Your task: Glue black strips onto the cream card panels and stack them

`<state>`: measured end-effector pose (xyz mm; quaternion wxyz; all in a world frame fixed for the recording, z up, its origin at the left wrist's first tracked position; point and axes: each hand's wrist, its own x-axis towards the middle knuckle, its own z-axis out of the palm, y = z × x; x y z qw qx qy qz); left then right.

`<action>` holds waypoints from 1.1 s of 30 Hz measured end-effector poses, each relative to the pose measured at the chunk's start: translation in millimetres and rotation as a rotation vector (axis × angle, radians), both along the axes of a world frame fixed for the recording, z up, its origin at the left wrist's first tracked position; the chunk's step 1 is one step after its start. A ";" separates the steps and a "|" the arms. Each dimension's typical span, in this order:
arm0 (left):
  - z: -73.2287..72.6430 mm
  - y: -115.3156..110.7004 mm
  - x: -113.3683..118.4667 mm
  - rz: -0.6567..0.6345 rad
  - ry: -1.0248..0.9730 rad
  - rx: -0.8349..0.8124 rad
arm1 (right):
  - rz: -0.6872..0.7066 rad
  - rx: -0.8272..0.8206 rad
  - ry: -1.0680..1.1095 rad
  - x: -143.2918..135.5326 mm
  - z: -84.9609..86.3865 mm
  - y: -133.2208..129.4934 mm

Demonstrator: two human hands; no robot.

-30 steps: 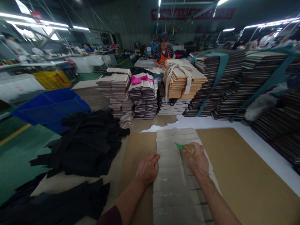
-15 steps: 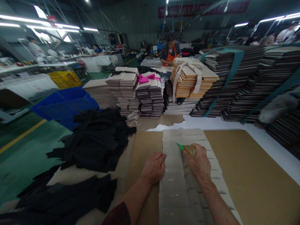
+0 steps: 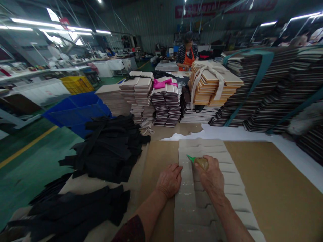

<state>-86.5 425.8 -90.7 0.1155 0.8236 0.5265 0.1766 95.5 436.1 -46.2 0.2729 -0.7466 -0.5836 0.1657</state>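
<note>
shifted leftward across the pale overlapping sheets point(image 3: 185, 210), the green-tipped bottle point(image 3: 202, 163) now sits right of centre in the frame, gripped in the curled right hand point(image 3: 212, 176); mid-frame, the left hand point(image 3: 169, 180) lies loosely extended, grasping nothing visible, at the sheets' left edge.

Strip lights point(image 3: 37, 23), tied stacks point(image 3: 208, 85) and a co-worker's orange apron point(image 3: 188, 61) show a factory workshop.

The right hand point(image 3: 212, 176) holds a brownish applicator point(image 3: 202, 163), its green tip point(image 3: 191, 158) pointing left over overlapping pale pieces point(image 3: 184, 206); the left hand point(image 3: 169, 180) rests at their left edge. Black strips point(image 3: 108, 153) lie left, a pink-tied stack point(image 3: 166, 109) stands far off.
</note>
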 end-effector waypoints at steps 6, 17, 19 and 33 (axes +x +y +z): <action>-0.2 0.3 0.3 0.013 0.015 -0.003 | 0.070 0.022 0.089 -20.9 -3.1 -2.5; -0.5 -1.0 -0.2 0.007 -0.011 -0.001 | -0.033 0.057 0.135 -13.0 -12.0 27.5; -0.7 -0.8 -0.4 0.005 -0.012 -0.002 | -0.013 0.045 0.104 -17.5 -10.7 30.4; 0.4 0.2 0.1 0.007 -0.009 0.006 | 0.077 0.026 -0.042 -22.5 -0.4 24.2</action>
